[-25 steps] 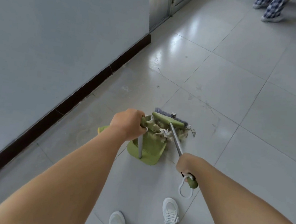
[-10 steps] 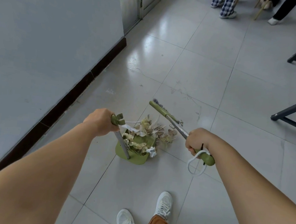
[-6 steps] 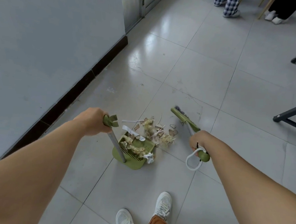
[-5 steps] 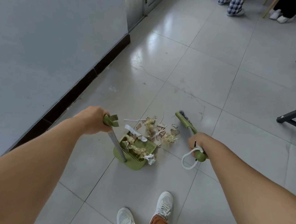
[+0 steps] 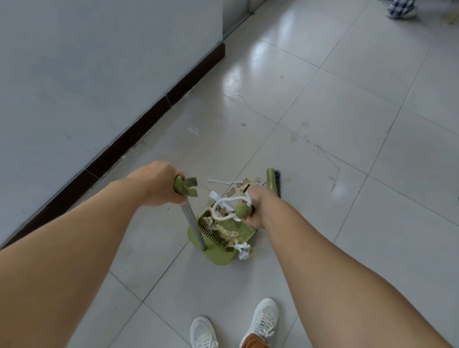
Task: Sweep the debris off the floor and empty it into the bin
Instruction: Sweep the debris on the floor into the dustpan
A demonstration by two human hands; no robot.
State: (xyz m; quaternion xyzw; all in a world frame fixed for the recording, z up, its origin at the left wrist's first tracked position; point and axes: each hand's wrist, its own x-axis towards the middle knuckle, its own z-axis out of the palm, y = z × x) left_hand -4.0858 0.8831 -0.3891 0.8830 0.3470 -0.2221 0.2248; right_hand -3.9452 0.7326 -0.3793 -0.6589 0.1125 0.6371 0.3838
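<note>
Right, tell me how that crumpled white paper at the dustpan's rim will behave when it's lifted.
The crumpled paper looks light, and it sits on the dustpan back rim, half overhanging, so it may well tumble off. Being crumpled, it would probably roll only a little.

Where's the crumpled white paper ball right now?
The crumpled white paper ball sits low-centre in the head view, at the green dustpan's near right corner, ahead of the white shoes.

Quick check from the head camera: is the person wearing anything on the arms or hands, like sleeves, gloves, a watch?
Nothing shows. Both forearms are bare to the frame edge, with no sleeve in view. The left hand and right hand carry no gloves, watch, rings or bands.
</note>
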